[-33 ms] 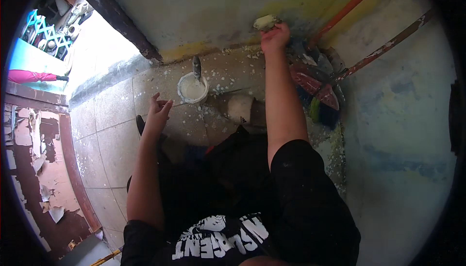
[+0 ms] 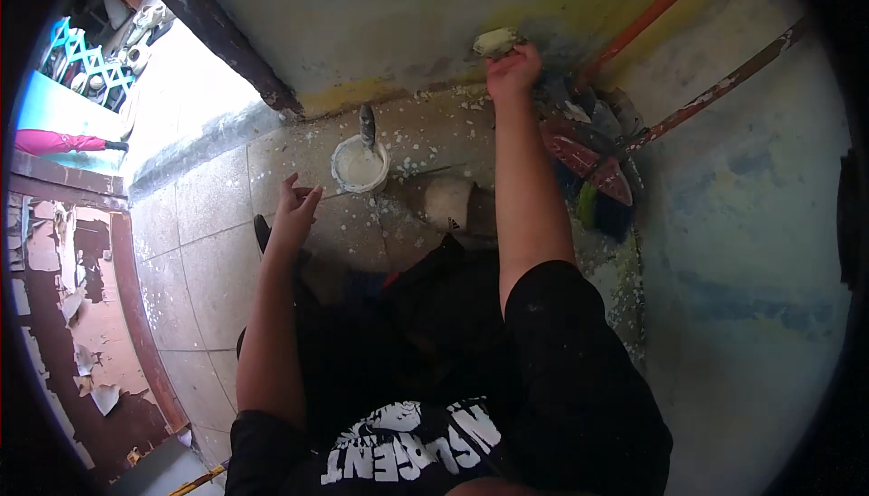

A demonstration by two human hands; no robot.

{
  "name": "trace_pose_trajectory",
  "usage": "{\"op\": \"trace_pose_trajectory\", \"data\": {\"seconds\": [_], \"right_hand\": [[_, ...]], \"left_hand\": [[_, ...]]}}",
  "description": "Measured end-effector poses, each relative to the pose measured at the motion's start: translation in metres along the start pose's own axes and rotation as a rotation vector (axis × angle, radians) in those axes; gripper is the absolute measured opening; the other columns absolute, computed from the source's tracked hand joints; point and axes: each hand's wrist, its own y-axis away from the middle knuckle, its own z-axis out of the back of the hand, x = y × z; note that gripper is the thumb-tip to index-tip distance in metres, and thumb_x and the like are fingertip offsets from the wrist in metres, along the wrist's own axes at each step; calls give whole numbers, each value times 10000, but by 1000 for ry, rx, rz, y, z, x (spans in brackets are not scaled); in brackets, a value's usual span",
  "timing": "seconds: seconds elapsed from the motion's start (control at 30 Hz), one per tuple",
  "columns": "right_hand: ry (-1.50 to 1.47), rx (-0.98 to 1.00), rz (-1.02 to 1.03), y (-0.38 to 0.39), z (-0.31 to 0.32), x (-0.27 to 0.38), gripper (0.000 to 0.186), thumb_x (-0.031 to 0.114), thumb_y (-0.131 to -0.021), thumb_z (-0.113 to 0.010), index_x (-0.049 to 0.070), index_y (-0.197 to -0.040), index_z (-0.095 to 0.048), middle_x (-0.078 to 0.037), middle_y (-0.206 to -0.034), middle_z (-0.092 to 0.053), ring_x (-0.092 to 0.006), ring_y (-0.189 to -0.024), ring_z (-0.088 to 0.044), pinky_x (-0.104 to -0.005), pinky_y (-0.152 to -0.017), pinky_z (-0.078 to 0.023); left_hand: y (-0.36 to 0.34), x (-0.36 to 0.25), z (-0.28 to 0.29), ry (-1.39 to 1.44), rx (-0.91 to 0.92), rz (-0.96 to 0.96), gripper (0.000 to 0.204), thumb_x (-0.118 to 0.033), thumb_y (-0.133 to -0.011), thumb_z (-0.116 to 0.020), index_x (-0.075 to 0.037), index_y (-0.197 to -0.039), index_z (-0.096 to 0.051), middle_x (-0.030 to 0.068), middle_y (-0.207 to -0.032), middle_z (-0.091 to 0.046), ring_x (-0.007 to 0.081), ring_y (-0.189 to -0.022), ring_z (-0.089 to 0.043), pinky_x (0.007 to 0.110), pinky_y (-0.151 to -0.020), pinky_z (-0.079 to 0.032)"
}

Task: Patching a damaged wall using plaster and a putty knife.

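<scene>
My right hand point(image 2: 514, 71) reaches forward to the lower part of the wall point(image 2: 398, 34). Its fingers are closed on a pale yellowish, roughly oblong pad point(image 2: 498, 42), held up against or very close to the wall; whether it touches, I cannot tell. Over the floor, my left hand point(image 2: 297, 205) hangs with its fingers loosely apart and holds nothing. A white tub point(image 2: 359, 170) of whitish paste stands ahead of that hand, slightly to its right. Inside the tub leans a tool with a dark handle point(image 2: 367, 125), its lower end sunk in the paste.
White flakes litter the tiled floor point(image 2: 213, 265). At the right corner a red dustpan point(image 2: 597, 166) and a blue-bristled broom point(image 2: 611, 215) lean near an orange pole point(image 2: 652, 16). A dark door frame point(image 2: 217, 30) borders the bright opening. At left stands a peeling door point(image 2: 90, 306).
</scene>
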Motion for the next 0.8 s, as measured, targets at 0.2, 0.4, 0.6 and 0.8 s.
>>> {"op": "trace_pose_trajectory", "data": {"seconds": [0.2, 0.4, 0.6, 0.8], "right_hand": [[47, -101, 118, -20, 17, 20, 297, 214, -910, -527, 59, -1163, -551, -118, -1190, -555, -274, -1048, -574, -436, -886, -464], [679, -554, 779, -1, -13, 33, 278, 194, -971, -554, 4, -1171, -592, -151, -1131, -641, -287, -1021, -625, -417, -841, -503], [1023, -327, 938, -18, 9, 39, 253, 227, -939, -619, -10, -974, -698, -149, -930, -716, -268, -895, -680, -398, -809, -518], [1381, -274, 590, -8, 21, 16, 232, 231, -892, -648, 28, -972, -726, -149, -961, -721, -295, -882, -688, -410, -780, -530]], "left_hand": [[1, -15, -11, 9, 27, -1, 747, -350, -958, -645, 3, -1476, -239, 110, -1108, -614, 168, -899, -594, 313, -705, -514], [6, -3, 3, -14, 2, 11, 762, -348, -957, -647, 7, -1483, -225, 116, -1109, -614, 166, -890, -593, 309, -699, -514], [-1, -7, -10, -24, 32, 3, 794, -361, -954, -648, -1, -1501, -200, 117, -1111, -613, 174, -893, -595, 310, -705, -517], [2, -2, -3, 10, 20, 19, 802, -368, -950, -651, 24, -1491, -207, 120, -1098, -615, 161, -851, -586, 306, -680, -508]]}}
